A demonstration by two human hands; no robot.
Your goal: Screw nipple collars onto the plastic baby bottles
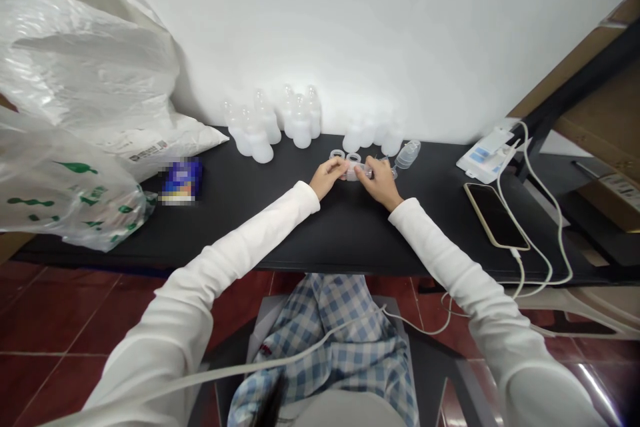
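Observation:
My left hand (326, 177) and my right hand (382, 183) meet over the black table, fingers closed from both sides on a small translucent plastic collar ring (356, 172). Its finer details are too small to make out. Just behind the fingers lie more pale rings (337, 154). By my right hand rest clear plastic caps (407, 154), some partly hidden by the fingers. Along the wall stand several white baby bottles with clear domed caps, in a left group (256, 143) and a middle group (301, 130). Behind my hands is a group of white bottles (351, 139) whose tops blend into the wall.
Large white plastic bags (85, 67) fill the left end of the table (225, 213), with a blue packet (183, 180) beside them. At right are a phone (496, 215) on a white cable (545, 197), a white box (485, 155) and a shelf with cardboard boxes (600, 93).

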